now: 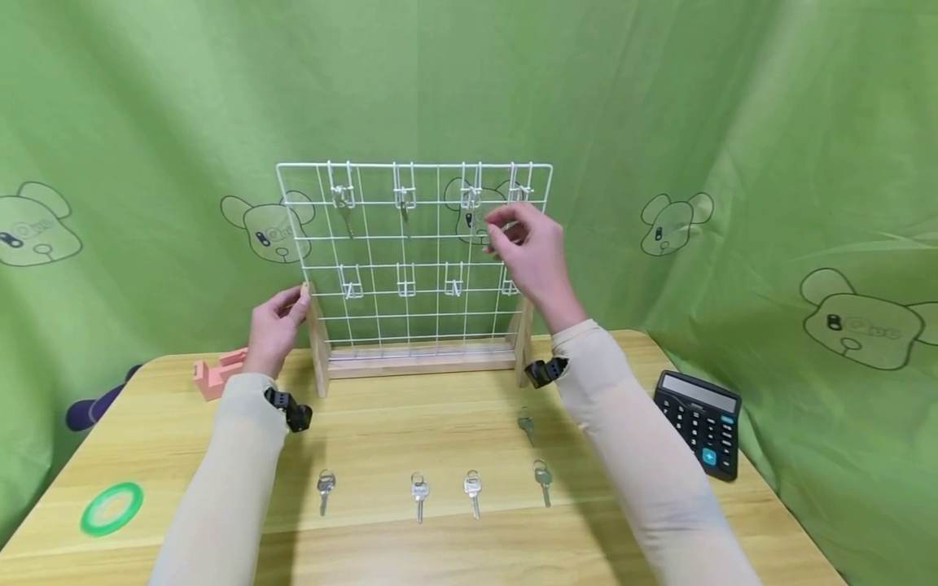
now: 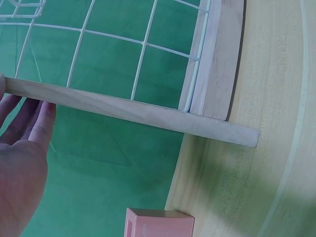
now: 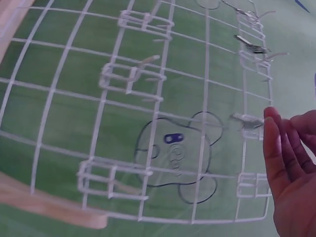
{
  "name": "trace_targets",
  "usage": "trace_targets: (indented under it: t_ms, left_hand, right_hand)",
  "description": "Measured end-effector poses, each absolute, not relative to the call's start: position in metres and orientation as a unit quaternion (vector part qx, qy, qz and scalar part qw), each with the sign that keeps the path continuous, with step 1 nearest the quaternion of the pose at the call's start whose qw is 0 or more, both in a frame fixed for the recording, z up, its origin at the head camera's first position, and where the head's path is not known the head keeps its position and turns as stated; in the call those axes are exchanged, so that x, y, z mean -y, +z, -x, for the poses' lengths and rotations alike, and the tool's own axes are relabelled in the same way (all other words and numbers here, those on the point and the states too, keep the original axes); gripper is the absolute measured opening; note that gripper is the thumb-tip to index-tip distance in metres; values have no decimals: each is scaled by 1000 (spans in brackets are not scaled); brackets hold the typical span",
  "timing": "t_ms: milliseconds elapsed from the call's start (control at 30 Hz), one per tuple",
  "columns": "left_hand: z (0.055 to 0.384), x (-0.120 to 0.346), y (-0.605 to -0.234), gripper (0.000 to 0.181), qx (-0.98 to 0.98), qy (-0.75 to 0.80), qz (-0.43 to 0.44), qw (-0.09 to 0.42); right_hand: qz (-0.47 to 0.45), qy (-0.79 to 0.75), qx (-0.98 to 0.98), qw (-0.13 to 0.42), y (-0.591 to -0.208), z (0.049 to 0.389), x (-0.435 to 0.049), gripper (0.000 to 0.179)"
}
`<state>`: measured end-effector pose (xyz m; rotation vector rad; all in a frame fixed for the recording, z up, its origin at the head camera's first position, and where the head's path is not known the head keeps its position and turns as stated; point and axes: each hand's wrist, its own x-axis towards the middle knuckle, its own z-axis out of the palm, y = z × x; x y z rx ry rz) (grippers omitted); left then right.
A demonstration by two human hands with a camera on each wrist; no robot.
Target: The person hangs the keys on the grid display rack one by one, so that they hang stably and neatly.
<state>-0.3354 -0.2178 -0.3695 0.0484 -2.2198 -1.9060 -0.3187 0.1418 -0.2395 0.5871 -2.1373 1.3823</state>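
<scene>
A white wire grid rack [image 1: 438, 305] with a wooden stand and several hooks stands on the table. My left hand [image 1: 274, 330] pinches its left wooden post [image 2: 133, 111] between thumb and fingers. Two keys hang from the first two upper hooks, the left key [image 1: 347, 213] and the second key [image 1: 405, 213]. At the third upper hook a blurred key [image 3: 247, 120] hangs close to the fingertips of my right hand [image 1: 529, 248]. That hand's fingers are loosely bent, with nothing visible held between them; contact with the key is unclear.
Several keys with small rings, one of them a silver key [image 1: 419, 492], lie on the table [image 1: 381, 553]. A black calculator [image 1: 699, 423] lies at right. Left are a green tape roll [image 1: 111, 509] and a pink holder [image 1: 212, 378]. A green curtain [image 1: 601, 98] hangs behind.
</scene>
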Motion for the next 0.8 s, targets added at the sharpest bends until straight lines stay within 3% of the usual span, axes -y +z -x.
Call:
trace_targets:
  t_ms: [800]
  left_hand:
    - [333, 216, -367, 50, 756, -645, -16, 113]
  right_hand:
    - [-218, 387, 880, 170, -316, 303, -199, 15]
